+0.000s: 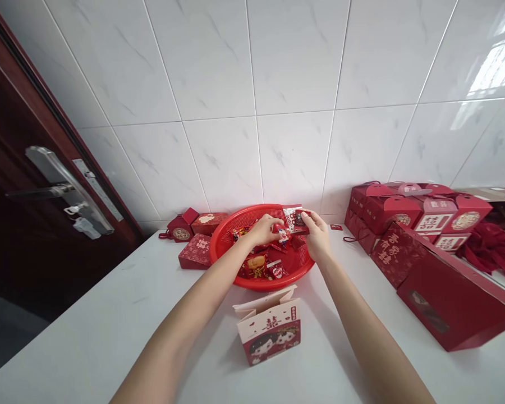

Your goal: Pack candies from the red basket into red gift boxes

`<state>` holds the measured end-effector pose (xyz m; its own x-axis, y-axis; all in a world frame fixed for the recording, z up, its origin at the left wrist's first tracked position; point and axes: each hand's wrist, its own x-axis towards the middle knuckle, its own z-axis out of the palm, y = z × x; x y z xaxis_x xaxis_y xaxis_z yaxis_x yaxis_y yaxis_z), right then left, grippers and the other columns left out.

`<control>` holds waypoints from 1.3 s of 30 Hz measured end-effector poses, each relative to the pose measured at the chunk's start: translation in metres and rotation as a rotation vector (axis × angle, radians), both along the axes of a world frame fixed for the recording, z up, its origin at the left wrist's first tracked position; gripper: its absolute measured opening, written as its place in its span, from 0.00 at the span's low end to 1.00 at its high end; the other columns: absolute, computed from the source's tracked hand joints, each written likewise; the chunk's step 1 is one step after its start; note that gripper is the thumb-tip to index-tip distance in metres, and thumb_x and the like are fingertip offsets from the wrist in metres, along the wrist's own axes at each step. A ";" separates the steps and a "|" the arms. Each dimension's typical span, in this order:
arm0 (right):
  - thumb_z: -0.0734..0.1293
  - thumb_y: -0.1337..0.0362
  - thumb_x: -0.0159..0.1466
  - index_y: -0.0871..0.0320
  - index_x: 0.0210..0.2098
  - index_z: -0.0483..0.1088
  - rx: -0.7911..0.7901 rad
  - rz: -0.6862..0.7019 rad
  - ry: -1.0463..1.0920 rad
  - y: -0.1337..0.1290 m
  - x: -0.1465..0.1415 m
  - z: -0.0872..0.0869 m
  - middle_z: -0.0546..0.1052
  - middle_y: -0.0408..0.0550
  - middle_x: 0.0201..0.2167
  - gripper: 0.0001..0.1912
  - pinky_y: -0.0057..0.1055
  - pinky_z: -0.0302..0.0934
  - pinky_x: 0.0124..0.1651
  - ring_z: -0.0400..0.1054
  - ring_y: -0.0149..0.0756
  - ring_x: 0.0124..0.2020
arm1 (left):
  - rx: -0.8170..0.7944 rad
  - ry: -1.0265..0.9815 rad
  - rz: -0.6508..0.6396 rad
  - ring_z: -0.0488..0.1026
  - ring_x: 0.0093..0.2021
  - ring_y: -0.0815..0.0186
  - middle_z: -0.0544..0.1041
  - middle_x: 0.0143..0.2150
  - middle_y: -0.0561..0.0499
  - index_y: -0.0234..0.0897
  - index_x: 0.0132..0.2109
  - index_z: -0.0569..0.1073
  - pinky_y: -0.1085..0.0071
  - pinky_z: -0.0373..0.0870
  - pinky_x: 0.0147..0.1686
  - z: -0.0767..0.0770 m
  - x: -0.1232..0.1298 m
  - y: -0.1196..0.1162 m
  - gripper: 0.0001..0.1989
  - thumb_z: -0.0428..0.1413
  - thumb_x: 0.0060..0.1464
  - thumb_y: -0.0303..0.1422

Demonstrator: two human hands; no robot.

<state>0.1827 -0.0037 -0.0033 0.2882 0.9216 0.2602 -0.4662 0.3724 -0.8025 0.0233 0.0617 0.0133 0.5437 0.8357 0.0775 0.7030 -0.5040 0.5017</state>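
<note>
Over the far part of the round red plastic basket [273, 285], on the smooth white counter [151, 320], the left grip [262, 230] pinches a small shiny red wrapped piece with a printed figure [283, 233]. The right grip [318, 235] is closed on a white packet with dark markings [290, 216] and a small dark red packet [302, 219] (whether these two are joined, I cannot tell). More red-and-gold wrapped pieces [256, 266] lie in the basket. The step in hand seems to be gathering pieces from it; the next move, I judge, calls for firm, light pinches so that nothing slips while clearing the rim. Just on the near side stands a cream-and-red cardboard box [271, 331], its top flaps raised.
</note>
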 end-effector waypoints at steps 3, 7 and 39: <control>0.75 0.51 0.50 0.54 0.33 0.75 -0.002 -0.001 -0.003 0.000 0.000 0.000 0.77 0.41 0.29 0.17 0.30 0.65 0.30 0.70 0.35 0.29 | -0.112 0.066 -0.085 0.78 0.47 0.57 0.82 0.43 0.49 0.39 0.46 0.81 0.68 0.71 0.48 0.008 -0.003 -0.006 0.15 0.62 0.49 0.34; 0.75 0.51 0.51 0.54 0.34 0.75 -0.003 -0.007 -0.017 0.000 0.000 0.000 0.78 0.42 0.30 0.17 0.32 0.67 0.33 0.71 0.37 0.31 | -0.311 0.284 -0.187 0.81 0.38 0.58 0.84 0.38 0.53 0.43 0.39 0.83 0.73 0.74 0.37 0.009 -0.004 -0.020 0.21 0.70 0.31 0.28; 0.74 0.49 0.51 0.54 0.34 0.75 -0.008 -0.026 -0.088 -0.004 -0.001 0.004 0.78 0.44 0.30 0.17 0.34 0.67 0.35 0.71 0.39 0.32 | -0.049 0.639 0.047 0.78 0.47 0.47 0.83 0.40 0.43 0.39 0.34 0.77 0.56 0.63 0.57 -0.002 -0.006 -0.027 0.17 0.70 0.36 0.40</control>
<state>0.1817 -0.0077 0.0009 0.2885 0.9160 0.2786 -0.3837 0.3772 -0.8429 0.0171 0.0352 0.0115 0.4322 0.8543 -0.2887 0.8920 -0.4520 -0.0022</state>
